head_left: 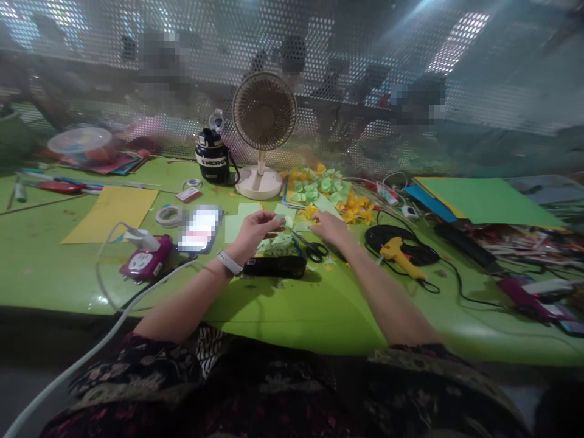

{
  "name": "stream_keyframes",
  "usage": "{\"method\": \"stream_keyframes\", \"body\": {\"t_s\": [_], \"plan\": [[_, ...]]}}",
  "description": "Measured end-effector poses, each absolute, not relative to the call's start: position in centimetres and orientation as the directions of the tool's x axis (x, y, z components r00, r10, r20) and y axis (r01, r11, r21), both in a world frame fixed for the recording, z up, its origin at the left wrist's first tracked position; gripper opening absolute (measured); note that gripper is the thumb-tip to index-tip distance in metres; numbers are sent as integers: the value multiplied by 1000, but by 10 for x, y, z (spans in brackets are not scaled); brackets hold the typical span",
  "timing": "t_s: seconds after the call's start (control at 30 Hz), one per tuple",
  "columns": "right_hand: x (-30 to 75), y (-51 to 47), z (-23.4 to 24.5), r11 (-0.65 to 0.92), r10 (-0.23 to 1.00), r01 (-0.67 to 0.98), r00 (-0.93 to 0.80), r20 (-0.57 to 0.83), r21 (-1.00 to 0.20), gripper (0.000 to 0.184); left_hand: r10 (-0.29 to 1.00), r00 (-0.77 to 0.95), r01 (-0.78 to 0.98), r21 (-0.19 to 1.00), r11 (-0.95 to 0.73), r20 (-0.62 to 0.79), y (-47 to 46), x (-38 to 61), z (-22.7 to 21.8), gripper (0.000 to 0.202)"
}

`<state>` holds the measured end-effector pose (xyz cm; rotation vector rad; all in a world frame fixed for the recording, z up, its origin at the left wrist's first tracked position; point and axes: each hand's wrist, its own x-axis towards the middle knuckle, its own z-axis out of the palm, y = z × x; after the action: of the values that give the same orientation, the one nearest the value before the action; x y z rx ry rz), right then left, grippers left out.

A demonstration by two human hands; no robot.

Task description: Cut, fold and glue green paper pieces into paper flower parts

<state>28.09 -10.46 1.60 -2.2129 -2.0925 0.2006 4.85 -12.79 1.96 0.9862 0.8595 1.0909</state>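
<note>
Your L hand [255, 232] is raised, pinching a green paper scrap [286, 214]; R hand [329, 229] is palm-down beside it, grip unclear, near black scissors [316, 251]. Green table [274, 310], perforated metal screen [347, 42] beyond.

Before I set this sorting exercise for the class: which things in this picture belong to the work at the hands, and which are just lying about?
Part of the work:
left hand, at a pale green paper piece
right hand, at a pale green paper strip
black-handled scissors
green and yellow paper shapes

Lying about:
desk fan
black flask
yellow glue gun
roll of tape
</note>
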Motion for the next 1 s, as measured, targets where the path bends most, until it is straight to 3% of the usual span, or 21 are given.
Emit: {"method": "stream_keyframes", "body": {"t_s": [0.2,0.33,0.4,0.5,0.57,0.77,1.0], "plan": [[279,-101,7,-67,998,978,62,-33,-195,13,960,266,-264,952,155,-83,-129,48,21,48],[281,-113,20,-52,998,965,60,26,-256,11,966,255,-273,955,115,-43,-128,50,17,44],[280,-123,31,-18,997,946,41,62,-325,11,967,256,-286,955,83,-8,-128,52,15,42],[275,-142,45,76,995,813,-26,94,-578,14,956,292,-289,955,65,23,-131,56,13,39],[269,-155,51,135,991,729,-86,105,-672,15,944,329,-265,961,81,11,-133,58,12,38],[251,-173,54,302,953,634,-210,218,-712,11,935,354,-258,957,134,-35,-138,61,9,43],[248,-173,36,294,954,443,-82,288,-847,21,955,296,-291,955,57,33,-141,62,9,39]]}}
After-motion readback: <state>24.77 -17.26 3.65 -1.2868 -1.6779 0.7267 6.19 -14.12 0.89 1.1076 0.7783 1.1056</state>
